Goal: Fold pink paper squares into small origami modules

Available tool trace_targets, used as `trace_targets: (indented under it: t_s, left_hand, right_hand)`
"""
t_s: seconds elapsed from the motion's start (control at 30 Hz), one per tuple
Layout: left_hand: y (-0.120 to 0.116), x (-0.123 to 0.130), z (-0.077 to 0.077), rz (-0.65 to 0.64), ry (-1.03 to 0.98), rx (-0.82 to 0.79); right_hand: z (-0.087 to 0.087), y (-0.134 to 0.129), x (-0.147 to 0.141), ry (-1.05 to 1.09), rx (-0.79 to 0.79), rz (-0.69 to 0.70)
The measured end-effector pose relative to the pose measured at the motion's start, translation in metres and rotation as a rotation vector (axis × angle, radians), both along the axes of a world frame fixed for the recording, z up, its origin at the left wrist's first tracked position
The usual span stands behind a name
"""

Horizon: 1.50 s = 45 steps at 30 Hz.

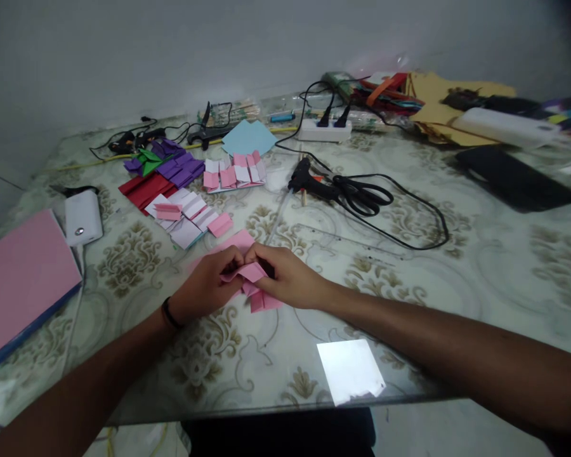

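My left hand [212,279] and my right hand [285,273] meet above the table, both pinching a folded piece of pink paper [251,271] between thumbs and fingers. Parts of that sheet are hidden behind my fingers. More pink paper [265,302] shows just below my right thumb, and another pink piece [240,240] lies behind my knuckles. Beyond the hands rest folded white and pink papers [190,212], with a small pink folded piece [220,224] at their edge. A white square of paper [351,370] lies near the table's front edge, below my right forearm.
A black glue gun [309,178] with a looped cord lies behind a clear ruler [347,240]. A white power strip [324,130] stands farther back. Red folded paper [147,187], purple paper [181,166] and light blue sheets [249,136] lie back left. At left are a white power bank [83,217] and pink sheets [26,279].
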<state>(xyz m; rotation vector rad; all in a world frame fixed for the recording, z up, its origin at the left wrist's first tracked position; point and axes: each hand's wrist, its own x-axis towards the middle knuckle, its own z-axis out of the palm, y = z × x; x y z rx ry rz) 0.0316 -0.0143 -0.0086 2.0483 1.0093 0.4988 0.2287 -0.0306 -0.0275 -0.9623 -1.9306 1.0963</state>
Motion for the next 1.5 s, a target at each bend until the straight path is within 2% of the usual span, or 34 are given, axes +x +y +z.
trace_targets:
  t_s: [1.5]
  left_hand:
    - [0.0008, -0.0010, -0.0022, -0.010, -0.002, 0.021]
  right_hand:
    - [-0.0011, 0.0002, 0.0001, 0.002, 0.021, -0.008]
